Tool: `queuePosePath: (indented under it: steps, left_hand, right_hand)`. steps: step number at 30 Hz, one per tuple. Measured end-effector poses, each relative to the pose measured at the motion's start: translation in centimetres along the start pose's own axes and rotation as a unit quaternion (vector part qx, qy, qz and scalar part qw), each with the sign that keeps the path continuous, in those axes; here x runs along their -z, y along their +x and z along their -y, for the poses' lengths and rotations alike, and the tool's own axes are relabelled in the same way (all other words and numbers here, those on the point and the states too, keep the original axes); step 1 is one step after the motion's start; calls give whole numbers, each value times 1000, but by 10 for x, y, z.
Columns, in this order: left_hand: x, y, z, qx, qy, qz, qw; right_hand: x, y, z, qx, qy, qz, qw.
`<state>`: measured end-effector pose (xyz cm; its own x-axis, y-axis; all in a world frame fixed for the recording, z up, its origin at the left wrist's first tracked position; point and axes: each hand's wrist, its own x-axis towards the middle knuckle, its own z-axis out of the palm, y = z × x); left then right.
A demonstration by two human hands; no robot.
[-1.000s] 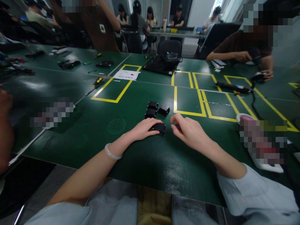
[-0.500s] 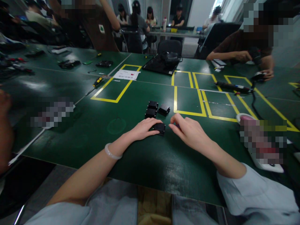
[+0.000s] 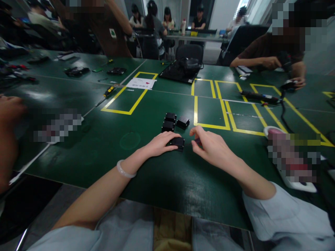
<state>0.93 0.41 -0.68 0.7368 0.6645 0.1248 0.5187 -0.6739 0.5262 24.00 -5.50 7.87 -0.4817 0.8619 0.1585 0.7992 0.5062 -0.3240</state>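
Note:
My left hand (image 3: 162, 143) is closed on a small black block (image 3: 179, 142), which it holds against the green table; the thumb lies on the near side. To the right, my right hand (image 3: 209, 143) is closed around a small screwdriver (image 3: 197, 141). Only part of the dark purplish handle shows between the fingers, and a thin, faint shaft points at the right end of the block. Whether its tip touches the block I cannot tell. Just beyond my left hand sit two similar black blocks (image 3: 169, 122) in a row, and a tilted one (image 3: 183, 122) beside them.
Yellow tape outlines (image 3: 211, 125) mark the green table (image 3: 157, 181). A blurred white tray (image 3: 305, 186) stands at right. Farther off are a yellow-black screwdriver (image 3: 109, 91), a paper sheet (image 3: 141, 83) and a black panel (image 3: 178, 74). A co-worker's hand (image 3: 12, 108) is at left; other people sit beyond.
My right hand's thumb and fingers have shifted slightly, and more of the screwdriver shows. My left hand and the block stay put. The co-worker's hand at left has come further into view.

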Motion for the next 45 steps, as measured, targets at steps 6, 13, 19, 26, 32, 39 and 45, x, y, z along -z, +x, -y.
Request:
queuePosePath:
  steps: [6,13,19,26,32,39,45]
  left_hand:
    - [-2,0,1,-3,4,-6,1000]
    - [-1,0,0,0,9,-4,1000]
    - [0,0,0,1,6,-1,1000]
    - [-2,0,1,-2,6,-5,1000]
    - [-1,0,1,0,6,-4,1000]
    - [-2,0,2,2,4,-2,1000]
    - [-1,0,1,-1,-1,-3,1000]
  right_hand:
    - [1,0,-1,7,-22,-2,1000]
    - [-2,1,-2,14,-26,-3,1000]
    - [-4,0,-4,10,-18,-8,1000]
    - [-1,-1,-2,10,-3,-9,1000]
    - [-2,1,-2,15,-35,-13,999]
    - [-3,1,-3,5,-23,-12,1000]
    - [-5,0,-5,11,-5,-10,1000]
